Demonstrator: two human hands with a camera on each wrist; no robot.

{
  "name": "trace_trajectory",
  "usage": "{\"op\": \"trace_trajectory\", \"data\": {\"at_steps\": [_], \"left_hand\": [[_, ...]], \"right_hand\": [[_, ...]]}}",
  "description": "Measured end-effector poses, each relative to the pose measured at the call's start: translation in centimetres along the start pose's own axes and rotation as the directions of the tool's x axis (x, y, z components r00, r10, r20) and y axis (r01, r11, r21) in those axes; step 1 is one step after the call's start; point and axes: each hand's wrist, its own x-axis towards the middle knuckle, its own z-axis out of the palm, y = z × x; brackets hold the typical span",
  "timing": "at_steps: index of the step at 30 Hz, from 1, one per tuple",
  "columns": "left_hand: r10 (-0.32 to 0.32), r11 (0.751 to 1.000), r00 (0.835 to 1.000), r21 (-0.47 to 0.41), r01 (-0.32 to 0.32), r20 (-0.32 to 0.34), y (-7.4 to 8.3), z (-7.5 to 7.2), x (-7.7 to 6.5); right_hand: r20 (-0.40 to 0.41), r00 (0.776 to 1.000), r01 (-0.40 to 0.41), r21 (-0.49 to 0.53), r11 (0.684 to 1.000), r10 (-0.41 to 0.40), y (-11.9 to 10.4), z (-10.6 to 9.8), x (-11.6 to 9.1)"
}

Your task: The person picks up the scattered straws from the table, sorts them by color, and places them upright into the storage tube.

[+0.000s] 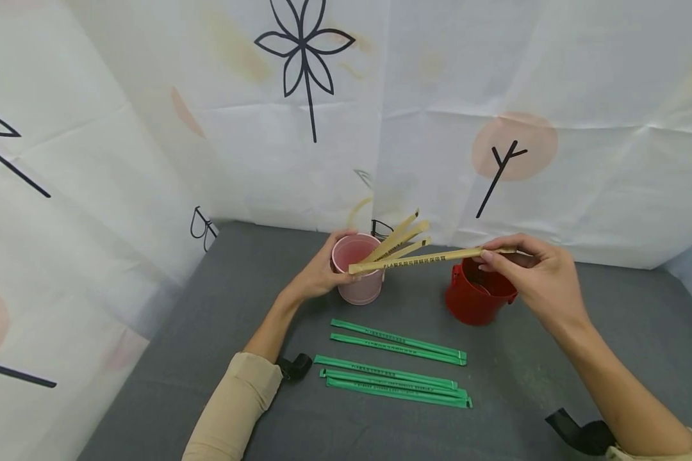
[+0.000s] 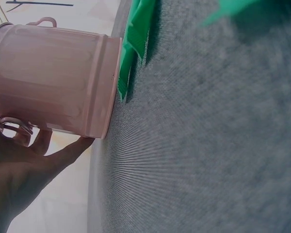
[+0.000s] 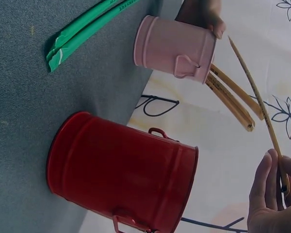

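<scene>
My left hand (image 1: 317, 272) grips a small pink bucket (image 1: 360, 289) by its side, thumb and fingers round it. Several yellow paper-wrapped straws (image 3: 228, 99) stand in that bucket, leaning out to the right. With thumb and fingers, my right hand (image 1: 539, 275) pinches one more yellow wrapped straw (image 1: 421, 260) near its right end. Its other end reaches over the pink bucket's rim in the head view. Just below the right hand stands a red bucket (image 1: 475, 298); only part of its inside shows.
Several green wrapped straws (image 1: 392, 378) lie side by side on the grey tabletop (image 1: 513, 410), in front of the buckets. Behind the table hangs a white cloth (image 1: 427, 70) with flower and leaf prints.
</scene>
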Motion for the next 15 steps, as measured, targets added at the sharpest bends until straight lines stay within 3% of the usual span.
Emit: {"op": "trace_trajectory", "data": {"at_steps": [2,9,15], "left_hand": [[-0.007,1.0,1.0,0.012,0.007,0.004,-0.1,0.0,-0.1],[-0.012,1.0,1.0,0.018,0.012,0.006,0.4,0.0,-0.2],[0.005,1.0,1.0,0.01,-0.005,0.003,0.1,0.1,-0.1]], "right_hand": [[-0.01,1.0,-0.003,0.012,1.0,0.003,0.2,0.1,0.2],[-0.046,0.997,0.05,-0.113,0.992,-0.055,0.4,1.0,0.7],[-0.031,0.995,0.092,-0.041,0.995,-0.093,0.3,2.1,1.3]]}}
